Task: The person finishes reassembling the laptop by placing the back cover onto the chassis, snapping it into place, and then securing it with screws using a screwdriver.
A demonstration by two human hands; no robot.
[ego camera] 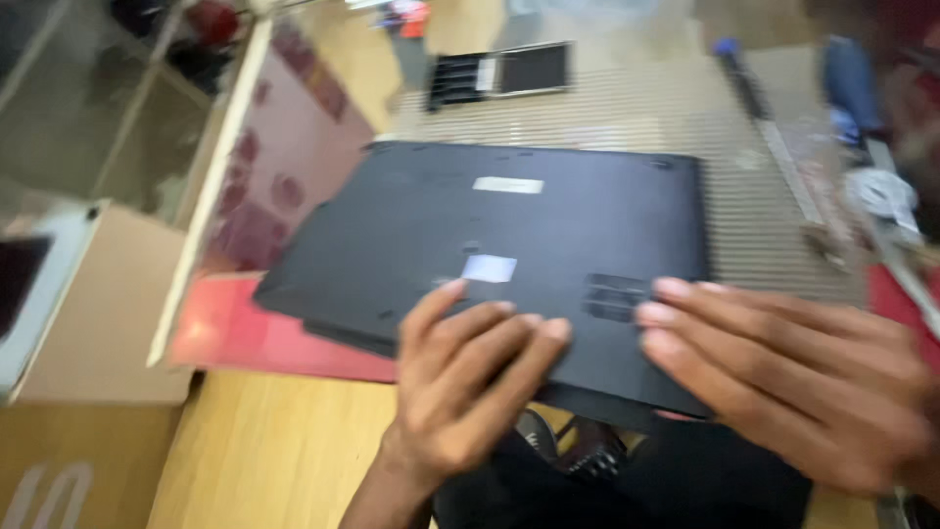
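A black laptop [509, 225] lies upside down on a striped mat [627, 108], its base panel facing up with two pale stickers on it. My left hand [460, 382] rests on the near edge of the base, fingers spread flat. My right hand [793, 377] presses on the near right corner, fingers apart and lying on the panel beside a small vent. Neither hand holds a tool. The picture is blurred by motion.
A black battery pack [499, 71] lies on the mat behind the laptop. A red sheet [255, 333] lies under the laptop's left side. A cardboard box [88, 313] stands at the left. Blurred tools and white cloth [881, 196] sit at the right.
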